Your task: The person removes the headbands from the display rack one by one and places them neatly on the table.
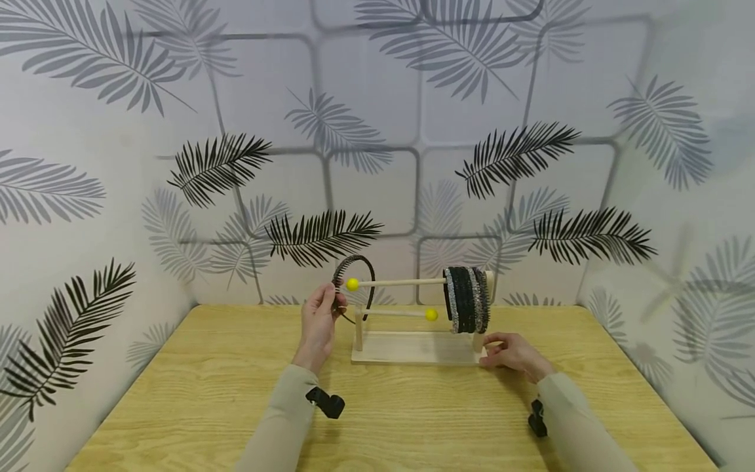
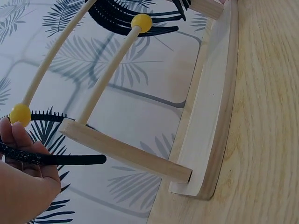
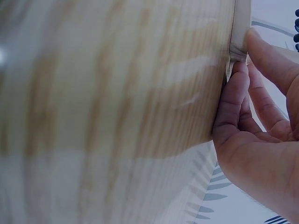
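My left hand (image 1: 316,331) grips a black toothed headband (image 1: 373,278) by one side. The band's arc stands upright around the yellow ball (image 1: 352,284) at the free end of the stand's upper rod (image 1: 407,282). In the left wrist view, one tip of the headband (image 2: 77,159) sticks out past my fingers. Several black and grey headbands (image 1: 466,299) hang together at the right end of that rod. My right hand (image 1: 513,353) pinches the right end of the wooden stand (image 1: 419,347), thumb and fingers at its base (image 3: 240,28) in the right wrist view.
A shorter lower rod (image 1: 395,313) extends from the left post (image 1: 358,331) and ends in another yellow ball (image 1: 432,315). The stand sits toward the back of a wood-grain table (image 1: 401,419). Behind it rises a leaf-patterned wall (image 1: 377,190).
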A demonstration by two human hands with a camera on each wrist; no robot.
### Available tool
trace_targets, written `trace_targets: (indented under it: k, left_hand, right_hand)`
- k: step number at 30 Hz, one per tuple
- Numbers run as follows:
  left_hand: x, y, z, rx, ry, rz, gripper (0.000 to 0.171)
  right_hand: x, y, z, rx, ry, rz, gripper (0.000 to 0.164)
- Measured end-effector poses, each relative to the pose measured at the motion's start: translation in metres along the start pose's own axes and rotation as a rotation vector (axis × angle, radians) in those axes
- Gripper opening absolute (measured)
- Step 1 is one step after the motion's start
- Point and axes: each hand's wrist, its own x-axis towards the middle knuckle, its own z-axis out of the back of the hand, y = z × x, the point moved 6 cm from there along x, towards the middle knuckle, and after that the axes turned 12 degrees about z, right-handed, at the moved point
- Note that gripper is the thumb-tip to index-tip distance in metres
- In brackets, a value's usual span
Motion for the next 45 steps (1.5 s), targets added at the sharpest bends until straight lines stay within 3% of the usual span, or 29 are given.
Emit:
trace_targets:
  k: [14,21,30,37,45]
  left_hand:
    - [-0.002,-0.002,0.012,0.035,0.019,0.039,0.023]
    - [-0.001,-0.005,0.028,0.044,0.061,0.093,0.022]
    - [-0.006,-0.008,0.054,0.035,0.099,0.153,0.034]
    - [-0.004,-0.011,0.066,0.135,0.088,0.152,0.042]
    - [0.002,-0.014,0.083,0.314,0.01,0.144,0.036]
  right_hand:
    - [-0.001,0.0,-0.001,0.011,0.006,0.004,0.05]
    - [0.0,0.0,0.001,0.005,0.003,0.007,0.05]
    - [0.0,0.0,-0.001,0.014,0.009,0.009,0.05]
    - [0.001,-0.001,0.0,0.003,0.009,0.007,0.049]
    - [0.001,0.0,0.001,-0.005,0.01,0.018,0.053]
